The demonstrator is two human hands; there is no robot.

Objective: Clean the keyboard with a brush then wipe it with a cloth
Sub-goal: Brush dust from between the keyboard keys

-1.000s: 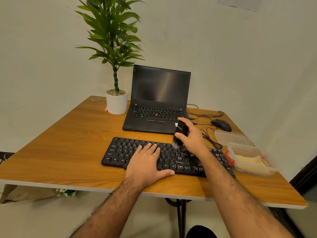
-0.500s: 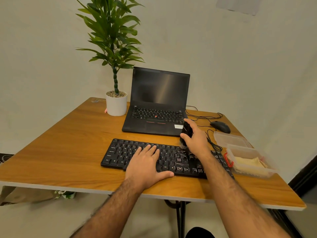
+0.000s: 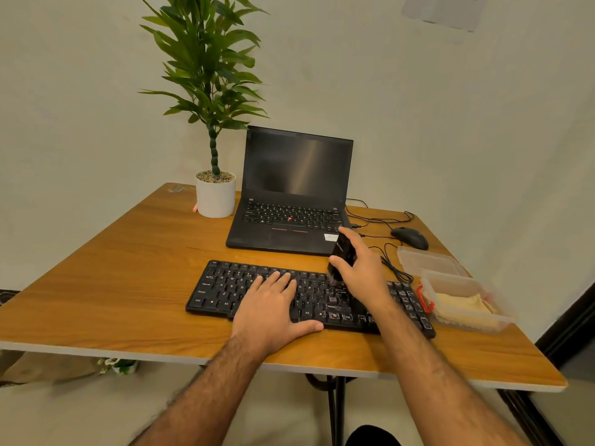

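Head view, right hand grips brush, bristles seemingly touching keyboard

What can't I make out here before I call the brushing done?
All in the head view:
- brush bristles: blurred, partly behind the right hand.
- keys under the left hand: covered.
- dust on the keyboard: too small.
- cloth: hazy behind the container wall.

small office/desk nook: laptop, mouse, potted plant on wood table.
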